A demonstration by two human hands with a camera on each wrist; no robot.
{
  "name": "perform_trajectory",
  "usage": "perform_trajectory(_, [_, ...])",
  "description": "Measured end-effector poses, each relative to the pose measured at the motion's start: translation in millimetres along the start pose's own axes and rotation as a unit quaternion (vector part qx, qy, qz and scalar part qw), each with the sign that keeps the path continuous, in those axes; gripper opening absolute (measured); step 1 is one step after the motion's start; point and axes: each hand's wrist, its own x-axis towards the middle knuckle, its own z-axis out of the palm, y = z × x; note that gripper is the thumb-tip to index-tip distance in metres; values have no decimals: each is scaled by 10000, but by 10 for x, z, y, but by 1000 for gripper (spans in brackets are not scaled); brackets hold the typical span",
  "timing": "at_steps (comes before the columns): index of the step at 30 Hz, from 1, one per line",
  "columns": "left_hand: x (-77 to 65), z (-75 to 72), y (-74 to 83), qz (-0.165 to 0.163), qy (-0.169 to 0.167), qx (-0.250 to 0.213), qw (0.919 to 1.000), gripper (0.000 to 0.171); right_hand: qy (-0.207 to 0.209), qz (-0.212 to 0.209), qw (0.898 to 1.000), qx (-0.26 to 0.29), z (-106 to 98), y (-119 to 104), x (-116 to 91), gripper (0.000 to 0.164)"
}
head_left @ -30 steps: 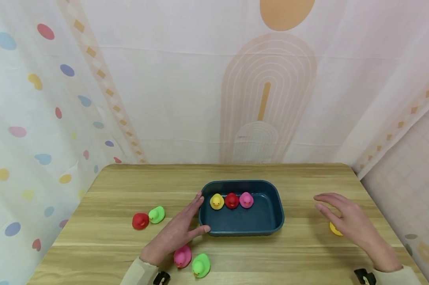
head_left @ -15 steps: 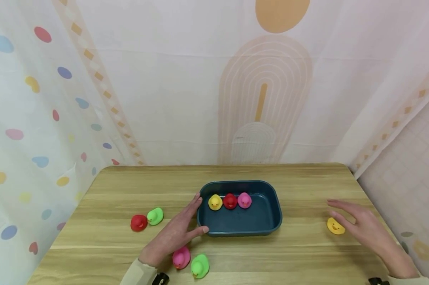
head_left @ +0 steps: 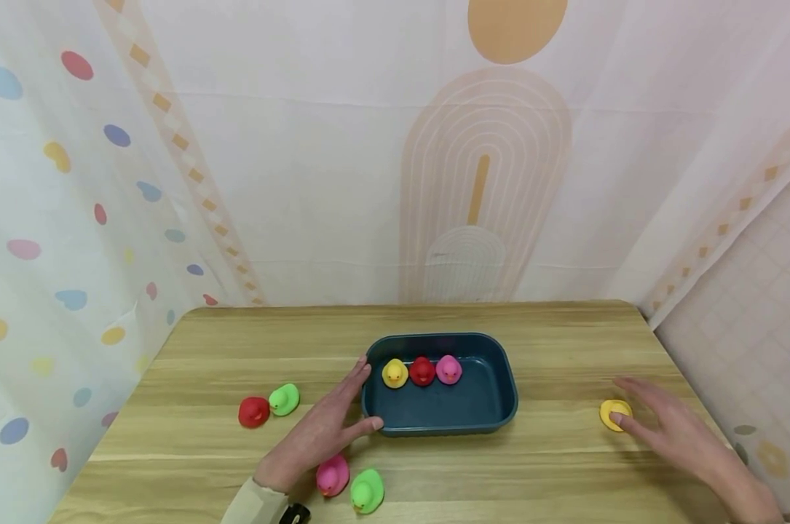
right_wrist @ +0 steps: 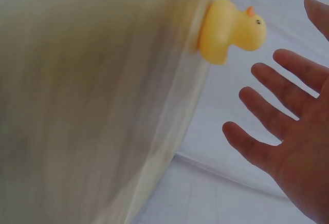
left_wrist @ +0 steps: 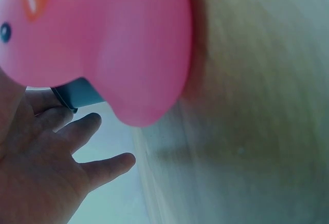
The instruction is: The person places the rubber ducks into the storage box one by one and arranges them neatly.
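Observation:
My left hand [head_left: 322,429] rests with straight, spread fingers at the left end of a dark blue tray [head_left: 483,407], thumb by its front left corner. A yellow duck [head_left: 395,373], a red duck [head_left: 423,371] and a pink duck [head_left: 449,370] stand in a row inside it. Close to my left wrist is another pink rubber duck [left_wrist: 144,44], large in the left wrist view. At the right, my right hand [head_left: 673,426] hovers with spread fingers around a second yellow rubber duck [right_wrist: 231,31]. In the right wrist view a gap separates fingers and duck.
Left of the tray, another red duck [head_left: 253,413] sits beside a green duck [head_left: 284,399]. Another green duck [head_left: 366,493] stands near the front, right of the loose pink one. A patterned curtain [head_left: 316,182] hangs behind the wooden table [head_left: 499,480].
My right hand has moved rightward and lower, from above the yellow duck to its right side, with the thumb now in front of it. My left hand stays at the tray.

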Motion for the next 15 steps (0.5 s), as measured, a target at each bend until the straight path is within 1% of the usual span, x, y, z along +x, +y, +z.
perform_trajectory(3, [-1,-3,7,-21,-4,-9,10000,91,7,-19,9999,-144,30,21,-20,56])
perform_trajectory(5, [-4,-3,9,-31,-5,-16,10000,91,49,-52,9996,-279,47,29,-26,54])
perform_trajectory(9, [-6,-2,8,-34,-1,-3,10000,90,143,-124,9983,-548,64,39,-26,46])
perform_trajectory(15, [-1,3,-1,8,8,6,10000,90,82,-247,9972,-701,82,63,-37,34])
